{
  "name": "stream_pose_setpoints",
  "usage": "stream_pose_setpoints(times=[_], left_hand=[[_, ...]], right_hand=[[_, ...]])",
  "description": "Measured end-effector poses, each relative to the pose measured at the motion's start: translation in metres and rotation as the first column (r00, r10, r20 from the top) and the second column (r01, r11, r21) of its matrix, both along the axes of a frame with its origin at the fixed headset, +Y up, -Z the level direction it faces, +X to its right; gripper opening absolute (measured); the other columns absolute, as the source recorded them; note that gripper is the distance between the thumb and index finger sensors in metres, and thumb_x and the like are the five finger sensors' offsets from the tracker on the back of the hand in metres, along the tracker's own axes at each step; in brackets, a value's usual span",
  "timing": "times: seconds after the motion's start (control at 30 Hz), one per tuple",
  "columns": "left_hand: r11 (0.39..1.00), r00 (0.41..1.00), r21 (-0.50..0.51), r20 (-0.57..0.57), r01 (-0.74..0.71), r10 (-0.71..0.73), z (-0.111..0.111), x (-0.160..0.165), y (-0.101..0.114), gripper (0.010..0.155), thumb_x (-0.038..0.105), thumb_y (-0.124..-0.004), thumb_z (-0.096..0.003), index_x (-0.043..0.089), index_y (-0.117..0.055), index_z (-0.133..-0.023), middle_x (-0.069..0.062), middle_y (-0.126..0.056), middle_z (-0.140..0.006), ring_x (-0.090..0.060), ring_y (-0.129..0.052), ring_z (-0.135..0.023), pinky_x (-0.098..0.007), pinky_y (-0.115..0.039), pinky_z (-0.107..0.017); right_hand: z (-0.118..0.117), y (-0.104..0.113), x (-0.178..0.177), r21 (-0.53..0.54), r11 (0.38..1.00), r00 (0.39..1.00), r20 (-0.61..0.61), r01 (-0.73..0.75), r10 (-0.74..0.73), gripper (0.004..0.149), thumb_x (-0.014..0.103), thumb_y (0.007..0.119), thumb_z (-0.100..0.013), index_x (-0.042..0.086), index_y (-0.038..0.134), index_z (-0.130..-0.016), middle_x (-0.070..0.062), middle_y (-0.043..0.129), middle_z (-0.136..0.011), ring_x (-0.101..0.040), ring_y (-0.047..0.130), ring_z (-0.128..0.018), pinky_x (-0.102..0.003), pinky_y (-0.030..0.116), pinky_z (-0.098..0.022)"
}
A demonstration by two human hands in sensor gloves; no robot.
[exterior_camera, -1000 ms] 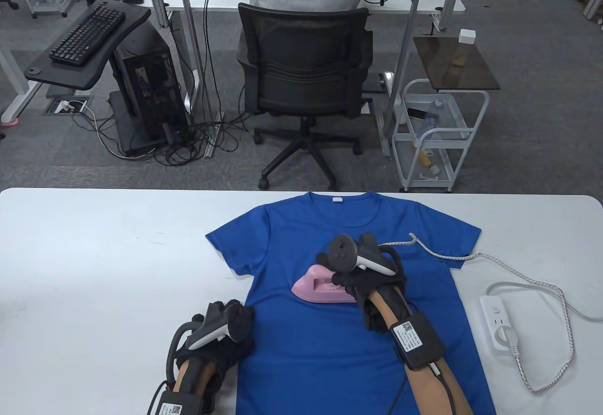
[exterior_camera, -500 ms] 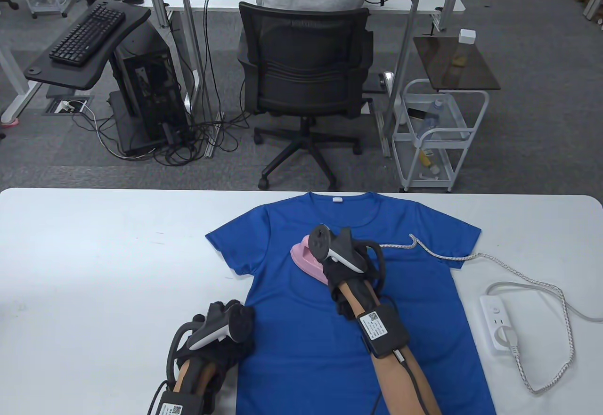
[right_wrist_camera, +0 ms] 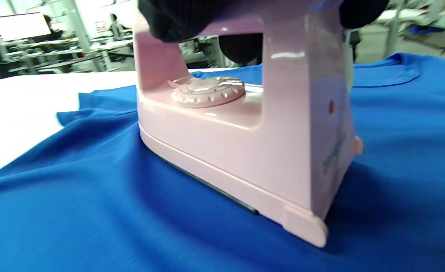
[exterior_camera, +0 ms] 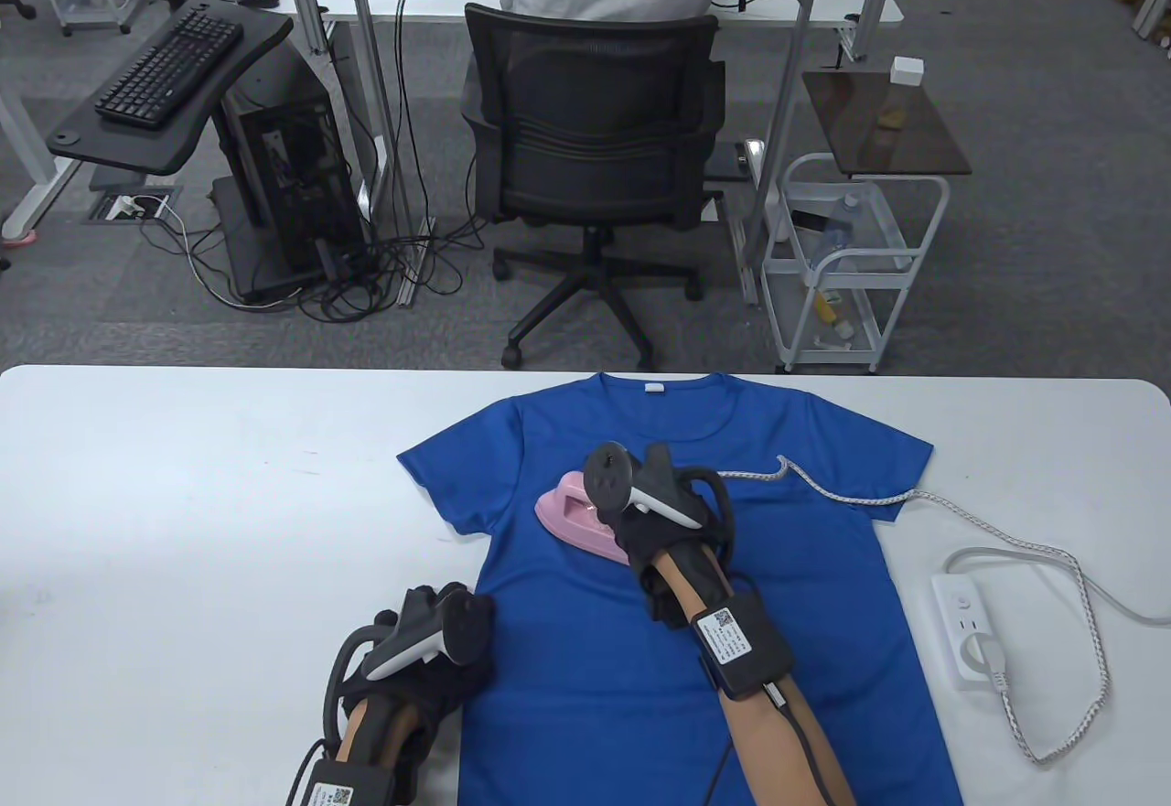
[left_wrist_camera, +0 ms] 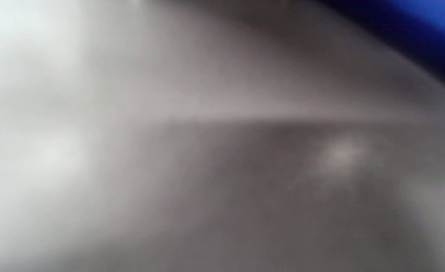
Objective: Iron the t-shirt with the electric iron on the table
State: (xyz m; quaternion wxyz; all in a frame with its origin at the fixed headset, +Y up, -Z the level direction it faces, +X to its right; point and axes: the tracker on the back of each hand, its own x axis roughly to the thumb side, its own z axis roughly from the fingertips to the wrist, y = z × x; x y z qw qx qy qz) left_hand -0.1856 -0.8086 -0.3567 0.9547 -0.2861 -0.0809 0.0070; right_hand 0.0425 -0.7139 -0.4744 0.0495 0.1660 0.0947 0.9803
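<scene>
Right hand: closed around the handle of one pink iron, fingers wrapped over the top; the iron is seated flat under the hand on the chest of one blue t-shirt, nose pointing away to the left.

Left hand: rested at the shirt's left hem edge, well apart from the iron; finger spread cannot be told.

One cord, one power strip: right of the right hand.

One table.
</scene>
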Motion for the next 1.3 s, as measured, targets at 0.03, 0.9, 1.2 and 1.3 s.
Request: stream_pose_setpoints(times=[0.03, 0.9, 1.2, 1.3], left_hand=[[1.0, 1.0, 0.0, 0.0, 0.0, 0.0, 0.0, 0.0, 0.0, 0.073, 0.053, -0.052, -0.0493, 0.038, -0.014, -0.11, 0.001, -0.008, -0.118, -0.036, -0.012, -0.111, -0.065, -0.026, -0.077], [1.0, 1.0, -0.002, -0.012, 0.02, -0.02, 0.0, 0.002, 0.001, 0.073, 0.052, -0.052, -0.0493, 0.038, -0.014, -0.11, 0.002, -0.008, -0.118, -0.036, -0.013, -0.111, -0.064, -0.027, -0.077], [1.0, 1.0, -0.002, -0.016, 0.024, -0.024, 0.0, 0.003, 0.001, 0.073, 0.052, -0.052, -0.0493, 0.038, -0.013, -0.11, 0.002, -0.008, -0.118, -0.036, -0.014, -0.111, -0.064, -0.028, -0.077], [1.0, 0.999, -0.003, -0.016, 0.028, -0.028, 0.001, 0.003, 0.001, 0.073, 0.052, -0.052, -0.0494, 0.037, -0.014, -0.11, 0.002, -0.009, -0.118, -0.036, -0.014, -0.111, -0.064, -0.028, -0.077]], right_hand=[[0.001, 0.001, -0.001, -0.015, 1.0, 1.0, -0.026, 0.008, -0.008, 0.065, 0.027, 0.075, -0.047, 0.028, 0.054, -0.109, -0.008, 0.076, -0.105, -0.039, 0.083, -0.088, -0.061, 0.064, -0.066], [-0.027, -0.008, -0.034, 0.064, 0.996, 0.985, -0.165, 0.063, -0.051, 0.072, 0.023, 0.081, -0.045, 0.018, 0.051, -0.11, -0.015, 0.078, -0.099, -0.041, 0.086, -0.081, -0.057, 0.07, -0.061], [-0.041, 0.005, -0.034, -0.053, 0.998, 0.985, -0.168, 0.031, -0.04, 0.065, 0.021, 0.076, -0.049, 0.03, 0.052, -0.108, -0.018, 0.077, -0.104, -0.044, 0.084, -0.085, -0.058, 0.07, -0.062], [-0.049, 0.004, -0.033, 0.017, 1.0, 0.992, -0.127, 0.015, -0.013, 0.065, 0.022, 0.076, -0.047, 0.032, 0.054, -0.107, -0.017, 0.08, -0.102, -0.042, 0.088, -0.083, -0.056, 0.073, -0.06]])
